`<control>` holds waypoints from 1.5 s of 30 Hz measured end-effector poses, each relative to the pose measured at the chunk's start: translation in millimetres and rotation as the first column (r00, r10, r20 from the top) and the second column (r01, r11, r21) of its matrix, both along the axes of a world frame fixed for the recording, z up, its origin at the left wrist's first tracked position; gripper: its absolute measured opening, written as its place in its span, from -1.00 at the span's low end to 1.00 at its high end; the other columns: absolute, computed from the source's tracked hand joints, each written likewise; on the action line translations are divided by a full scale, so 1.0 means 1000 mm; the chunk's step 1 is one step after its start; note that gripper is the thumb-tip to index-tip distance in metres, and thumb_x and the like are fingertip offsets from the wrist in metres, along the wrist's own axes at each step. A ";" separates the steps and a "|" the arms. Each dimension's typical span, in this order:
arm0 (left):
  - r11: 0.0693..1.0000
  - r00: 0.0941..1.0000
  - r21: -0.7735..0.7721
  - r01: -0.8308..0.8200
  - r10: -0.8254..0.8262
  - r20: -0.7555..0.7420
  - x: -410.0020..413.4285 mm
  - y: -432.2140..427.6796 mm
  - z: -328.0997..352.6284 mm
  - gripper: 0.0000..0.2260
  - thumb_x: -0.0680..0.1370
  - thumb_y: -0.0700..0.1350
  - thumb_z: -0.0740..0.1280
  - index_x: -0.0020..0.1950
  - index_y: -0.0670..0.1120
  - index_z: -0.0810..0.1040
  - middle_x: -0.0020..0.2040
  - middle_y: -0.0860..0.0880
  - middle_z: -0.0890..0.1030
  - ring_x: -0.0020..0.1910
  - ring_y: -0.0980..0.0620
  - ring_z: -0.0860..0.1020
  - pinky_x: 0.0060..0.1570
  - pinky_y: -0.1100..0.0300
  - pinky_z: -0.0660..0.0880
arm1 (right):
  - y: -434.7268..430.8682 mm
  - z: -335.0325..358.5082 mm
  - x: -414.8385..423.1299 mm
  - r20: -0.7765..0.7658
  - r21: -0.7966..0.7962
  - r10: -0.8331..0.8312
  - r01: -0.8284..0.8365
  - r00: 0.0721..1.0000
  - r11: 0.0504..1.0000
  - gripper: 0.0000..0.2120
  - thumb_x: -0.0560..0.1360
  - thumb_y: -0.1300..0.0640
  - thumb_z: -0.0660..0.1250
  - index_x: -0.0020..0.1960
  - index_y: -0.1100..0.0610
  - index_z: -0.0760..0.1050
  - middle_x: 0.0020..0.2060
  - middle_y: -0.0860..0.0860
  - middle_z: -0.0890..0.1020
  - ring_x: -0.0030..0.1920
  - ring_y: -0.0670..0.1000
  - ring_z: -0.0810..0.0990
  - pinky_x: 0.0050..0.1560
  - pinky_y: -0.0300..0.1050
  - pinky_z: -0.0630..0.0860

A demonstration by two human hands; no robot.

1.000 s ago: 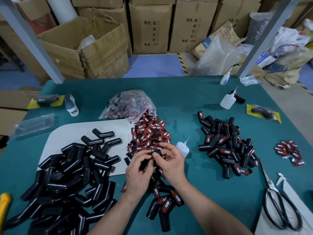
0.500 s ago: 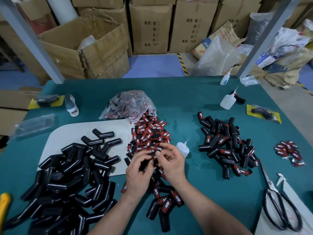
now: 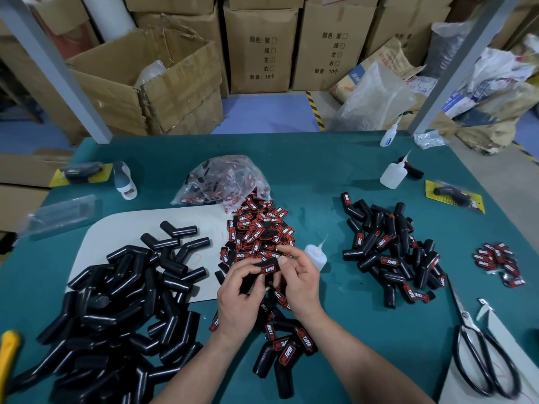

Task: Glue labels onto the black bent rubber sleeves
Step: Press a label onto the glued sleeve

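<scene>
Two hands on one sleeve

Held one black bent sleeve [image 3: 253,282] above the near middle of the green table [image 3: 320,176], its red-and-black label [image 3: 267,269] turned up. Gripped from the left by the left hand [image 3: 242,301], fingers curled round the tube. Pinched at the right end by the right hand [image 3: 302,284], thumb laid on the edge of the label, forefinger lifted above it. Heaped just behind the hands: loose labels [image 3: 259,231], beside the white board [image 3: 131,228]. Placed just beside the right hand: a small glue bottle [image 3: 315,255], nozzle up. Piled at the left, partly on the board: bare sleeves [image 3: 116,301]. Piled at the right, well apart from the hands: finished sleeves [image 3: 390,252] with labels on. Scattered under the wrists: a few more labelled sleeves [image 3: 287,349]. Put at the far right: scissors [image 3: 481,354].
</scene>
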State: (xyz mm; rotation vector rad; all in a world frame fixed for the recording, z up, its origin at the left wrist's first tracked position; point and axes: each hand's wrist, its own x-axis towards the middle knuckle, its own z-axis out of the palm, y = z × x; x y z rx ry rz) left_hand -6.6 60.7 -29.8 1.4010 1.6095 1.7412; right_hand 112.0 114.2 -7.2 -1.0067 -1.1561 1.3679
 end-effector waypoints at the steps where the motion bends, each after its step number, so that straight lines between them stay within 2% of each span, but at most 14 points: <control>1: 1.000 1.000 0.004 -0.001 0.001 0.002 0.000 0.000 0.000 -0.86 0.53 -0.13 0.40 0.05 0.07 0.60 0.15 0.17 0.64 0.17 0.03 0.63 0.23 0.25 0.49 | 0.000 0.000 0.000 -0.004 0.002 0.007 -0.007 1.000 1.000 -0.80 0.52 0.21 0.32 0.10 0.02 0.59 -0.49 0.04 0.54 -0.49 -0.05 0.45 -0.35 -0.22 0.46; 5: 1.000 1.000 -0.001 0.000 0.000 0.010 0.000 0.001 -0.003 -0.86 0.53 -0.13 0.41 0.05 0.06 0.61 0.15 0.15 0.64 0.17 0.00 0.64 0.23 0.25 0.49 | 0.000 -0.001 -0.001 -0.021 -0.014 0.011 -0.012 1.000 1.000 -0.76 0.47 0.28 0.38 0.11 0.09 0.56 -0.37 0.01 0.63 -0.50 -0.09 0.45 -0.39 -0.25 0.46; 11: 1.000 1.000 -0.009 0.006 -0.006 0.012 -0.002 0.002 -0.007 -0.87 0.53 -0.13 0.41 0.05 0.05 0.61 0.15 0.12 0.65 0.18 -0.04 0.64 0.23 0.24 0.49 | 0.001 -0.003 -0.001 -0.005 -0.020 0.014 -0.014 1.000 1.000 -0.73 0.52 0.41 0.36 0.10 0.10 0.56 -0.37 -0.02 0.64 -0.52 -0.11 0.45 -0.42 -0.27 0.46; 27: 1.000 1.000 -0.015 0.014 -0.014 0.013 -0.003 0.004 -0.012 -0.78 0.54 -0.12 0.41 0.10 0.20 0.58 0.17 0.14 0.64 0.19 0.00 0.63 0.23 0.26 0.49 | 0.001 0.001 -0.001 0.004 -0.022 0.015 -0.014 1.000 1.000 -0.74 0.52 0.37 0.38 0.09 0.06 0.58 -0.37 -0.01 0.64 -0.51 -0.11 0.44 -0.41 -0.28 0.45; 29: 0.999 0.998 -0.037 0.016 -0.014 0.068 -0.002 0.004 -0.015 -0.75 0.54 -0.09 0.42 0.14 0.21 0.57 0.17 0.11 0.65 0.20 -0.02 0.63 0.24 0.22 0.51 | 0.000 0.001 -0.002 -0.003 -0.018 0.007 -0.007 1.000 1.000 -0.75 0.50 0.31 0.39 0.07 0.01 0.59 -0.37 0.00 0.64 -0.50 -0.12 0.44 -0.40 -0.28 0.45; 33: 0.996 0.981 -0.082 0.040 -0.024 0.192 0.000 0.003 -0.018 -0.71 0.53 -0.09 0.45 0.23 0.12 0.56 0.17 0.01 0.67 0.21 -0.08 0.64 0.21 0.23 0.53 | 0.001 0.000 -0.002 0.000 -0.013 0.009 -0.009 1.000 1.000 -0.73 0.48 0.26 0.39 0.05 -0.09 0.62 -0.37 -0.01 0.64 -0.49 -0.11 0.44 -0.39 -0.27 0.45; 38: 0.997 0.974 -0.059 0.052 -0.038 0.223 0.000 0.002 -0.015 -0.66 0.53 -0.11 0.46 0.26 0.12 0.53 0.18 -0.03 0.67 0.21 -0.08 0.64 0.20 0.26 0.53 | 0.000 0.000 -0.001 0.001 -0.005 0.006 -0.006 1.000 1.000 -0.76 0.49 0.30 0.39 0.08 0.02 0.59 -0.36 0.00 0.64 -0.49 -0.11 0.44 -0.38 -0.26 0.45; 43: 0.997 0.979 -0.072 0.042 -0.027 0.201 0.000 0.001 -0.012 -0.68 0.53 -0.10 0.45 0.24 0.16 0.54 0.18 -0.01 0.67 0.22 -0.08 0.63 0.22 0.23 0.53 | 0.000 0.000 0.000 0.015 -0.013 0.008 -0.008 1.000 1.000 -0.74 0.53 0.41 0.36 0.10 0.10 0.56 -0.36 0.01 0.65 -0.48 -0.11 0.45 -0.38 -0.27 0.45; 45: 0.997 0.994 -0.073 0.033 -0.025 0.110 -0.001 0.001 -0.009 -0.73 0.55 -0.08 0.42 0.21 0.19 0.57 0.20 0.08 0.65 0.23 -0.05 0.62 0.25 0.22 0.51 | 0.001 0.000 0.000 0.018 -0.014 0.006 -0.006 1.000 1.000 -0.74 0.53 0.41 0.36 0.10 0.11 0.56 -0.37 0.01 0.64 -0.48 -0.11 0.45 -0.38 -0.26 0.45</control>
